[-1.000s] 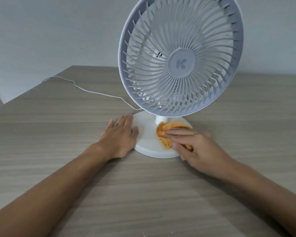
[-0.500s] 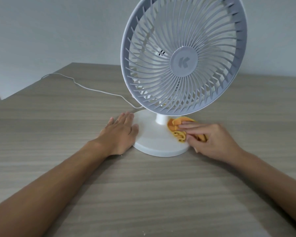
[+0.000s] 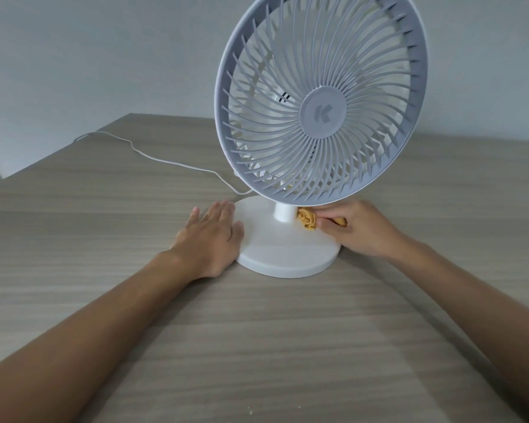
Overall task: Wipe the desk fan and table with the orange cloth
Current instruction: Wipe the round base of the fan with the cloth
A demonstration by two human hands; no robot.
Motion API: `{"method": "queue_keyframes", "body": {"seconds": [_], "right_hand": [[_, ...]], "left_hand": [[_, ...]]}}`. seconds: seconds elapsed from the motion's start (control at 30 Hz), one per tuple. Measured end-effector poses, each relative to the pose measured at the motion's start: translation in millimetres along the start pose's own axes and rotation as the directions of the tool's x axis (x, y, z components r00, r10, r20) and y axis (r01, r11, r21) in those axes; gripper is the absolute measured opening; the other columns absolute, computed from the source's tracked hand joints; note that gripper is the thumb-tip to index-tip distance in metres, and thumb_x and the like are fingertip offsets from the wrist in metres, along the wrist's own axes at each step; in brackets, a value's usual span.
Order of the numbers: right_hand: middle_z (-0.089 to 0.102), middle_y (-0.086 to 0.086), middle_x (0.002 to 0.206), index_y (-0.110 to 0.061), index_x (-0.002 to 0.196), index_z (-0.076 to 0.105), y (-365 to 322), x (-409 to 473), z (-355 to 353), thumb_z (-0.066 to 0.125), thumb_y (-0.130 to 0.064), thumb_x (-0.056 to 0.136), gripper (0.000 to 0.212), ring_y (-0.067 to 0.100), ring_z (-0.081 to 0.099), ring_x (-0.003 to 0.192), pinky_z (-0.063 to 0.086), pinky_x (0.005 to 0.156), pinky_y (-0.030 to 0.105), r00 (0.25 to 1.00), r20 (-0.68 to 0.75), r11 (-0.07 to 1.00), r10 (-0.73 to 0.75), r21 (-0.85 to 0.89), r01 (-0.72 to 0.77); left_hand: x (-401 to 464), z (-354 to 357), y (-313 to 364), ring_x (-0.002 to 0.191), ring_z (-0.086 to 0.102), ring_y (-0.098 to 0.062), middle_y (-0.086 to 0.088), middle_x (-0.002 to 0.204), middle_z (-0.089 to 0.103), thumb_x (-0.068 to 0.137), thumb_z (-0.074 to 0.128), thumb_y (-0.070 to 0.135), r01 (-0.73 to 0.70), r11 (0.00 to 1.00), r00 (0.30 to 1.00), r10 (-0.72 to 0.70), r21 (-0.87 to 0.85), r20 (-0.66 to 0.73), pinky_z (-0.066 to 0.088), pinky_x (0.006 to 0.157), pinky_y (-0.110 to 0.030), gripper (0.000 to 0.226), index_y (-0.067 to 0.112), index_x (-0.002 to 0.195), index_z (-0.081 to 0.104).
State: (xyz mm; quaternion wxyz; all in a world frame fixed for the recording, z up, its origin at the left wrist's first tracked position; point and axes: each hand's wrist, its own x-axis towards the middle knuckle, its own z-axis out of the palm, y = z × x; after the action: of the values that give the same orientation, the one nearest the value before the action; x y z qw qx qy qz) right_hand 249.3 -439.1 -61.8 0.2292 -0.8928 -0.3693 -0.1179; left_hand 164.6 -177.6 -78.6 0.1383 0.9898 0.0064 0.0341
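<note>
One head-worn wide-angle camera is looking forward and down, sitting close over the table point(image 3: 104, 300), facing the fan point(image 3: 318, 117)

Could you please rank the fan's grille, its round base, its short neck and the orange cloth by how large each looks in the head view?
1. grille
2. round base
3. and 4. short neck and orange cloth: alike, cloth partly hidden by the right hand, so unranked.
</note>
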Motion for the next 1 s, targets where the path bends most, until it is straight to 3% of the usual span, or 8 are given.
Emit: {"method": "queue_keyframes", "body": {"seconds": [0.07,0.13,0.47,0.57,0.63,0.73,0.83,1.0], "right_hand": [[0.058,-0.012,0.13,-0.017,0.121,0.068,-8,-20,-1,0.063,-0.014,0.093,0.029,-0.01,0.045,0.125,0.028,0.105,0.001,1.0,-0.004,0.997,0.0,0.076,0.001],[0.059,-0.01,0.134,-0.016,0.124,0.067,-16,-37,2,0.061,-0.017,0.094,0.03,-0.007,0.044,0.13,0.028,0.112,0.01,1.0,-0.015,0.994,-0.004,0.113,0.005],[0.049,-0.004,0.147,-0.021,0.137,0.055,-89,-29,30,0.047,-0.031,0.101,0.038,-0.001,0.032,0.141,0.019,0.119,0.018,0.989,0.041,0.989,-0.142,0.044,0.14],[0.033,-0.007,0.156,-0.03,0.144,0.044,-85,-41,16,0.038,-0.041,0.102,0.044,-0.004,0.019,0.145,0.014,0.12,0.019,0.992,0.073,0.99,-0.107,0.095,0.1],[0.039,-0.011,0.153,-0.03,0.144,0.045,-75,-49,5,0.032,-0.042,0.102,0.045,-0.007,0.025,0.143,0.019,0.118,0.017,0.997,0.035,0.982,-0.067,0.18,0.059],[0.059,-0.01,0.136,-0.031,0.134,0.057,-53,-55,-8,0.022,-0.048,0.101,0.051,-0.009,0.044,0.129,0.025,0.101,-0.001,0.986,-0.091,0.961,0.136,0.253,-0.109],[0.063,-0.013,0.13,-0.031,0.125,0.065,-33,-52,-10,0.015,-0.055,0.1,0.061,-0.009,0.046,0.125,0.022,0.095,-0.007,0.964,-0.085,0.946,0.25,0.236,-0.224],[0.065,-0.017,0.126,-0.026,0.118,0.071,-29,-49,-4,0.015,-0.06,0.097,0.068,-0.01,0.048,0.125,0.02,0.099,-0.006,0.975,0.008,0.951,0.222,0.219,-0.218]], "left_hand": [[0,0,0,0.152,0.003,-0.017,-0.007,0.164,0.01,0.104,0.016,0.035,0.006,1.0,1.0,-0.006,0.01,0.006,0.0,0.122,-0.042,0.057,0.008,0.154,0.01],[0,1,1,0.152,0.003,-0.018,-0.008,0.164,0.009,0.103,0.016,0.035,0.005,1.0,1.0,-0.005,0.014,0.013,0.0,0.122,-0.043,0.057,0.007,0.154,0.01],[4,2,-7,0.151,-0.004,-0.014,-0.006,0.165,-0.002,0.097,0.004,0.056,-0.015,0.996,0.999,0.018,-0.089,0.031,-0.005,0.122,-0.039,0.075,0.009,0.154,-0.005],[-6,-2,0,0.149,0.019,-0.018,-0.006,0.157,0.028,0.087,0.002,0.071,-0.155,0.985,0.968,0.136,-0.074,-0.213,0.009,0.122,-0.042,0.088,0.011,0.148,0.022],[-15,-9,13,0.137,0.038,-0.017,0.001,0.141,0.045,0.083,0.007,0.075,-0.207,0.976,0.939,0.178,-0.07,-0.294,0.029,0.115,-0.04,0.085,0.018,0.136,0.042],[-26,-13,38,0.129,0.044,-0.007,0.016,0.137,0.046,0.08,0.021,0.081,-0.323,0.928,0.934,0.282,-0.186,-0.219,0.039,0.106,-0.033,0.074,0.037,0.134,0.046],[-26,-8,53,0.122,0.048,-0.002,0.021,0.132,0.049,0.082,0.04,0.076,-0.474,0.867,0.878,0.451,-0.158,-0.16,0.042,0.101,-0.028,0.058,0.048,0.133,0.045],[-14,-5,42,0.081,0.051,-0.009,0.015,0.101,0.055,0.084,0.043,0.06,-0.502,0.859,0.857,0.476,-0.104,-0.198,0.046,0.073,-0.03,0.04,0.028,0.104,0.056]]}}
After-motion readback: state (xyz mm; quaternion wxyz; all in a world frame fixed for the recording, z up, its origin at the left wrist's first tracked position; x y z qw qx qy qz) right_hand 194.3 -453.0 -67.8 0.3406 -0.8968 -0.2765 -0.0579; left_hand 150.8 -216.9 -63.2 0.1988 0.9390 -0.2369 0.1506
